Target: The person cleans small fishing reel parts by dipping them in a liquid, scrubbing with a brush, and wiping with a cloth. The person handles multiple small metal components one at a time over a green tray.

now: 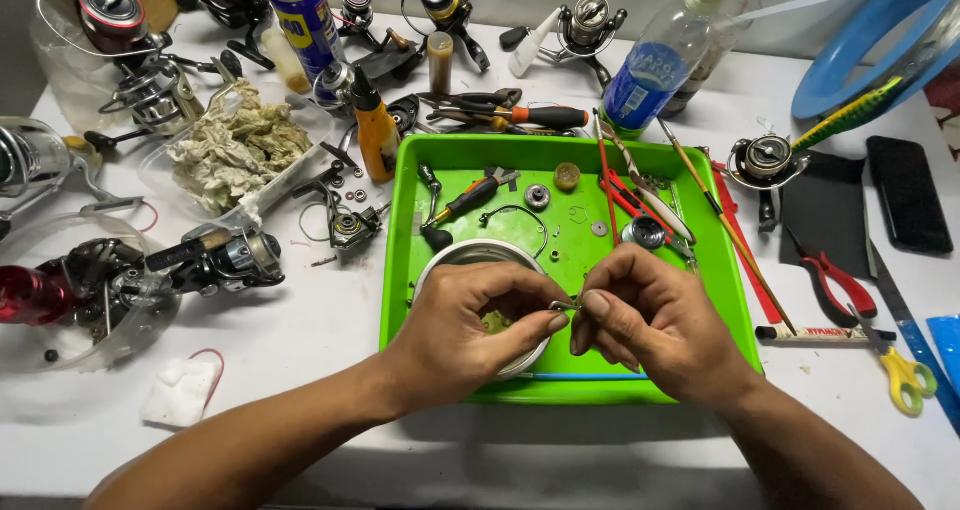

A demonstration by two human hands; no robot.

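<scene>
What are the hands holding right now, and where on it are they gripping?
Both hands pinch one small metal part over the green tray: left hand on its left end, right hand on its right end. What kind of part it is cannot be told.

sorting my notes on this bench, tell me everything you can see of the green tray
The green tray is a bright, glossy rectangle, plastic by its look, with a raised rim and rounded corners. It lies flat on the white table, in the middle, in front of the person. Inside lie a round metal tin, a black-and-orange screwdriver, washers, small metal parts and thin sticks that lean over the far rim. The left hand and right hand hover above its near half, pinching a small metal part between their fingertips.
</scene>
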